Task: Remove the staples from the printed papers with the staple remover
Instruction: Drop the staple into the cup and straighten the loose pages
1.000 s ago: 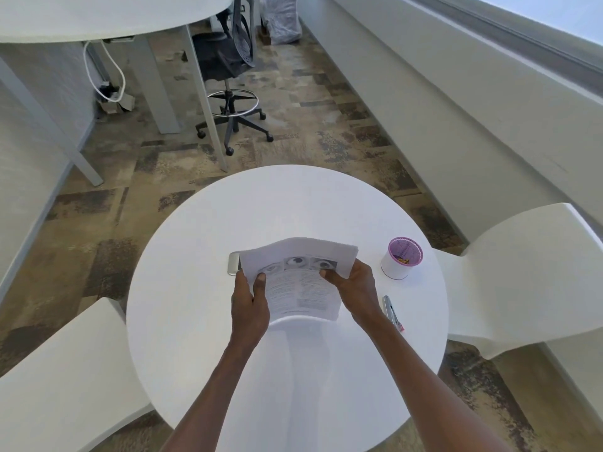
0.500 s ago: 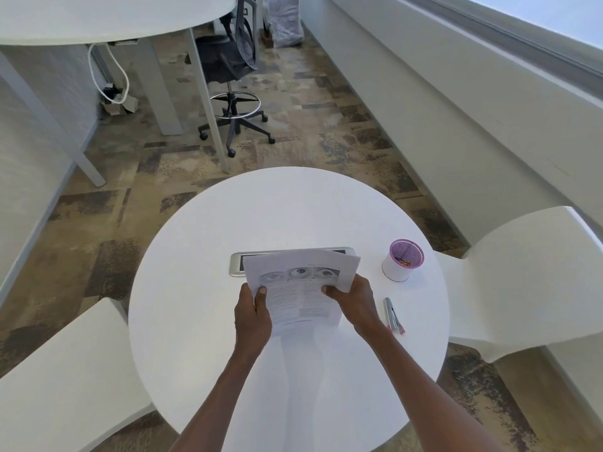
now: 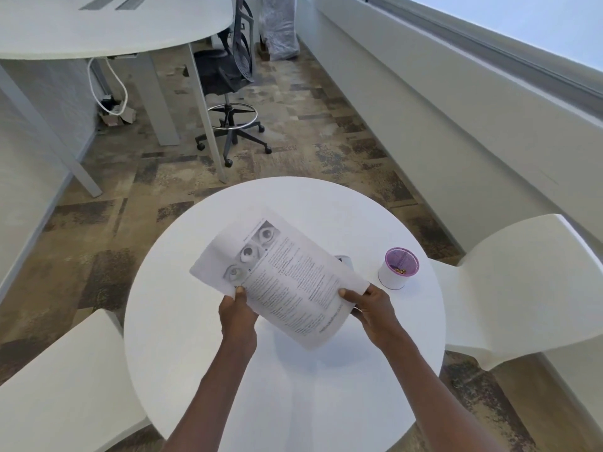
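The printed papers (image 3: 287, 275), white sheets with text and three pictures of an eye, are held above the round white table (image 3: 202, 340), turned at a slant. My left hand (image 3: 237, 316) pinches their left edge with the thumb on top. My right hand (image 3: 372, 309) grips their lower right corner. No staple shows at this size. The staple remover is hidden: it lay on the table to the right of my right hand in the earlier frames, where my right arm now covers.
A white cup with a purple rim (image 3: 398, 268) stands on the table's right side, small bits inside. A grey tray corner (image 3: 344, 259) peeks from behind the papers. White chairs stand at right (image 3: 522, 282) and lower left (image 3: 65, 380). A black office chair (image 3: 228, 76) is beyond.
The papers were lifted and rotated clockwise, now slanting with the eye pictures at upper left. Both hands shifted their grip and rose. The papers now cover most of the grey tray.
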